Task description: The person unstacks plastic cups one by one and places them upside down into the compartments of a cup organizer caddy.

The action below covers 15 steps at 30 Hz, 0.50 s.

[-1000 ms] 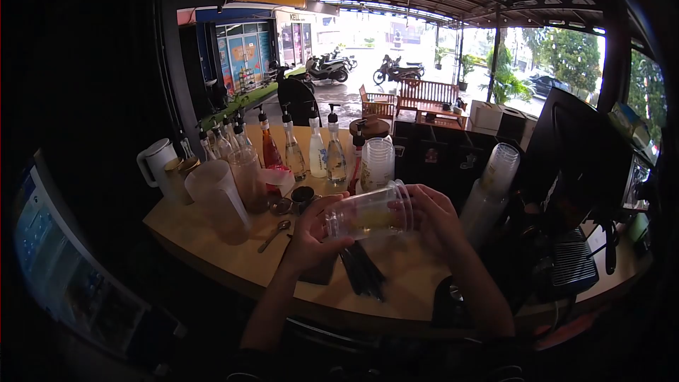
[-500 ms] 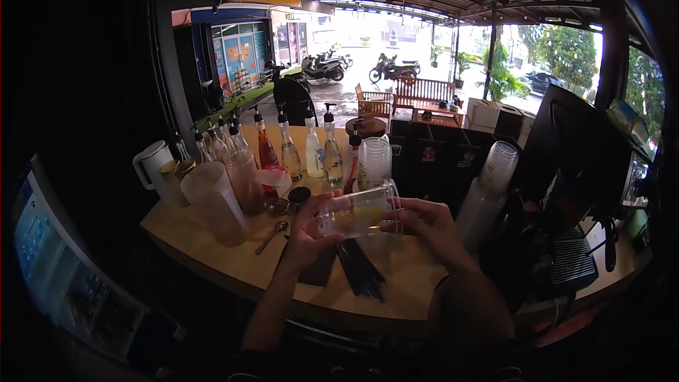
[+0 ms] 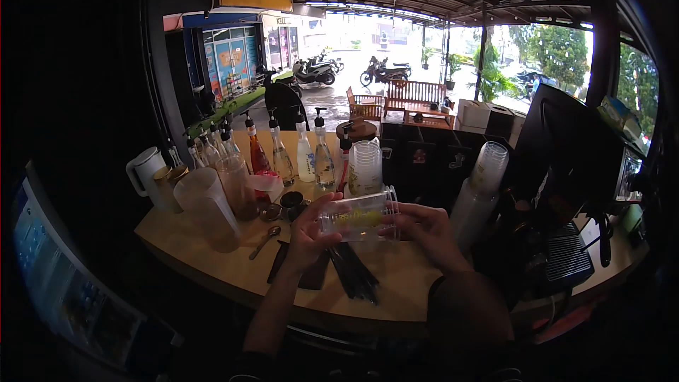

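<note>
Clear plastic cups [image 3: 359, 218] with a yellow-green print lie sideways between my hands, nested together; their exact number is hard to make out. My left hand [image 3: 311, 232] is closed round the base end on the left. At the rim end on the right, the fingers of my right hand [image 3: 424, 230] pinch the edge. Below them on the counter lies a bundle of black straws [image 3: 353, 274], beside a dark flat pad [image 3: 311, 272]. A taller stack of clear cups [image 3: 366, 166] stands just behind.
Pump bottles [image 3: 283, 155] line the counter's back left. Nearer are a translucent pitcher [image 3: 209, 209], a white jug [image 3: 146, 177], a spoon [image 3: 264, 242] and a dark metal cup [image 3: 291, 205]. More cups [image 3: 490, 163] are stacked at right, beside a dark machine [image 3: 566, 255].
The view has shifted slightly, so the counter items appear a little further left and lower. The cups have turned a little in my hands, and their print shows more clearly.
</note>
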Tool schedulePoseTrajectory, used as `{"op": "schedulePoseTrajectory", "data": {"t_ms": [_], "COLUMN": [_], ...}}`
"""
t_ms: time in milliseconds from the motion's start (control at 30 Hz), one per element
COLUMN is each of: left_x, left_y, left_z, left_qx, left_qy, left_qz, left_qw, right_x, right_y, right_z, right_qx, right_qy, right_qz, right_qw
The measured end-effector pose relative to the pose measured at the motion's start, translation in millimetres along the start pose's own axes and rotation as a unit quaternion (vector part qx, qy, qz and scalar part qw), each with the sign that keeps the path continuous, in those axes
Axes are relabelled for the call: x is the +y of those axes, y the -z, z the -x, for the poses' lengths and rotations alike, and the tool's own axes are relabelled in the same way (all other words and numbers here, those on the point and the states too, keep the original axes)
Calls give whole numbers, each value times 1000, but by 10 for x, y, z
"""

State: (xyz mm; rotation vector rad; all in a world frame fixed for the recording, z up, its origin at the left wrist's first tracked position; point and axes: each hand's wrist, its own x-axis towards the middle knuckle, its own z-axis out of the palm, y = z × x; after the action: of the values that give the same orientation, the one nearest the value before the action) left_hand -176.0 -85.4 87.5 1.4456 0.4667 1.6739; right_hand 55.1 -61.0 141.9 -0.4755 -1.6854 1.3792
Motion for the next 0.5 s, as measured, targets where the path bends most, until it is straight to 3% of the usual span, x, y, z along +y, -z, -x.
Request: {"op": "schedulePoseTrajectory", "data": {"t_ms": [100,200,367,500], "left_x": [-15,-64,-46,33], "left_y": [-50,-158,-444,-509], "left_z": [-28,-74,-238,-452], "left_qx": [-5,43,120,84], "left_qy": [-3,-31,1,-56], "left_qz": [-10,33,131,15], "left_qw": [1000,998,984,995], "right_x": [-44,-8,167,65], "right_y": [-4,2,-85,-22], "right_z": [31,50,117,141], "right_qx": [7,-3,-34,-22], "right_qy": [-1,13,42,40], "right_qz": [-7,-54,-133,-52], "right_qw": [1000,998,990,998]}}
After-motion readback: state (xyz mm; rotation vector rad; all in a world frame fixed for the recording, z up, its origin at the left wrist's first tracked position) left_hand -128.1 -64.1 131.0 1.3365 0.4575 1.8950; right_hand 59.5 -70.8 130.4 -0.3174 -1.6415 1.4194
